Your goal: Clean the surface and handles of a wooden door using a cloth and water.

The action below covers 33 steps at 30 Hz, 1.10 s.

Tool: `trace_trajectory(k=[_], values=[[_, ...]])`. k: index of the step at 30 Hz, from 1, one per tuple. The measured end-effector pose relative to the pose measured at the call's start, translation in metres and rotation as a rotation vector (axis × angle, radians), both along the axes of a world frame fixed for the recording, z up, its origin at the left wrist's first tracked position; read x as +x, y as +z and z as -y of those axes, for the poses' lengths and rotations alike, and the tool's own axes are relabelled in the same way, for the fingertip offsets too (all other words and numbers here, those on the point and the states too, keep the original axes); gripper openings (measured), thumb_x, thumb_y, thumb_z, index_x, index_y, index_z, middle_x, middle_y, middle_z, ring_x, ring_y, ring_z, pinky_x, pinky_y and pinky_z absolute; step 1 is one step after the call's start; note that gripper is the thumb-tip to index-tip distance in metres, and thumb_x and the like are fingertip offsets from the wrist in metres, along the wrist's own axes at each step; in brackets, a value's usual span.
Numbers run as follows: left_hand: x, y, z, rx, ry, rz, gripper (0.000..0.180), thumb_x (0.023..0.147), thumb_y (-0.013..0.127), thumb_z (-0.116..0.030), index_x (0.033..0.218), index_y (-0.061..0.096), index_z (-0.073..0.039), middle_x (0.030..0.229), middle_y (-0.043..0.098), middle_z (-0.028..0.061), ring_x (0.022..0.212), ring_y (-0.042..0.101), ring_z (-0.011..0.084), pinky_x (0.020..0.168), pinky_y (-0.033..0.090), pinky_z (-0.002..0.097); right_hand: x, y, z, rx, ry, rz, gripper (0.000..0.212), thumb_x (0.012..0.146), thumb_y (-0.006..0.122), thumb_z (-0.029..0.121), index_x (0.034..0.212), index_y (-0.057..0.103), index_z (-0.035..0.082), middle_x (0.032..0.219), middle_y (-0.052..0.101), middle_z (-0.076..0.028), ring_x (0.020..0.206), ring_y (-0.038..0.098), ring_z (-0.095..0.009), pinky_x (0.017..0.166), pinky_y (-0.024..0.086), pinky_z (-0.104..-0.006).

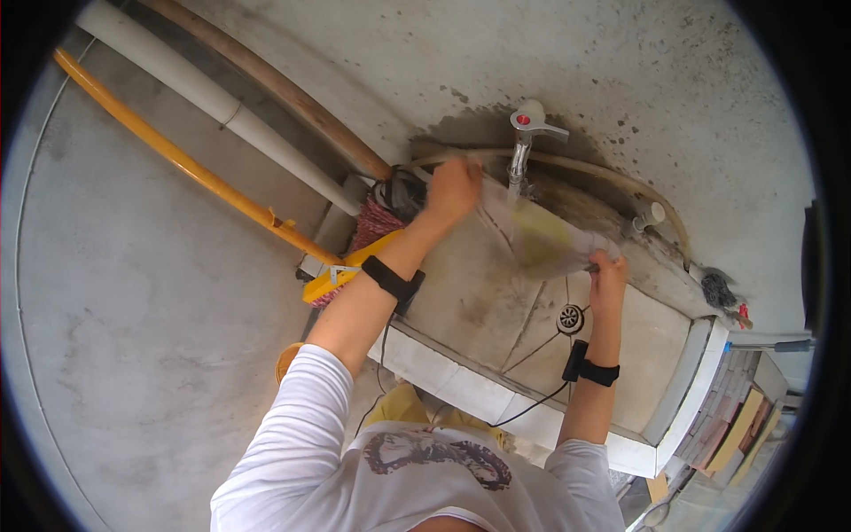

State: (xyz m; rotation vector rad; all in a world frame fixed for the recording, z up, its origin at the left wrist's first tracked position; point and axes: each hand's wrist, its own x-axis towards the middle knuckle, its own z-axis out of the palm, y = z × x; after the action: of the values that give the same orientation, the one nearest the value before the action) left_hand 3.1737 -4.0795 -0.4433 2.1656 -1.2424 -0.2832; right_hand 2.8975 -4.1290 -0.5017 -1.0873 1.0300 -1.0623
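Stretched between my hands, under the metal tap [523,146], is a thin whitish sheet with a yellow-green patch [542,232]. Blur hides whether it is cloth or plastic. My left hand [455,191] is closed on its upper left end, left of the tap. Its other end is pinched in my right hand [608,270], lower and to the right. Below them lies the basin of a tiled sink [470,310], with a round drain [570,319] near my right wrist. Whether water is running from the tap I cannot tell.
A yellow mop head frame [355,266] with red-and-white strands [377,222] leans at the sink's left corner. Long poles rise there along the wall, among them a yellow one [177,160]. A dark scrubber [716,288] sits on the right ledge, and a hose [612,173] runs behind the tap.
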Motion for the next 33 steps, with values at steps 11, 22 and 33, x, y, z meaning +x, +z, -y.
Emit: trace_trajectory(k=[11,22,33], values=[[0.003,0.026,-0.004,-0.139,-0.098,-0.827,0.02,0.085,0.045,-0.023,0.085,0.051,-0.005,0.082,0.054,0.0048,0.075,0.057,0.0154,0.062,0.047,0.0301,0.028,0.021,-0.024,-0.15,0.212,-0.267,0.015,0.078,0.05,0.01,0.071,0.056,-0.002,0.061,0.049,0.001,0.056,0.041,-0.008,0.053,0.034,-0.0228],[-0.091,-0.083,0.005,0.437,0.025,-1.182,0.026,0.076,0.054,-0.026,0.091,0.056,-0.004,0.08,0.054,0.005,0.067,0.051,0.0155,0.055,0.043,0.0305,0.011,0.086,-0.041,-0.062,0.131,0.233,0.02,0.087,0.048,0.018,0.09,0.055,-0.001,0.093,0.057,-0.008,0.087,0.052,-0.013,0.08,0.039,-0.0273],[-0.001,-0.047,0.033,0.01,0.034,-0.681,0.027,0.073,0.054,-0.011,0.1,0.048,-0.007,0.073,0.054,0.0071,0.067,0.052,0.0191,0.058,0.042,0.0323,-0.037,0.044,-0.031,-0.048,-0.002,-0.264,0.03,0.083,0.053,0.024,0.062,0.046,0.004,0.059,0.041,0.002,0.054,0.035,-0.009,0.049,0.027,-0.0299]])
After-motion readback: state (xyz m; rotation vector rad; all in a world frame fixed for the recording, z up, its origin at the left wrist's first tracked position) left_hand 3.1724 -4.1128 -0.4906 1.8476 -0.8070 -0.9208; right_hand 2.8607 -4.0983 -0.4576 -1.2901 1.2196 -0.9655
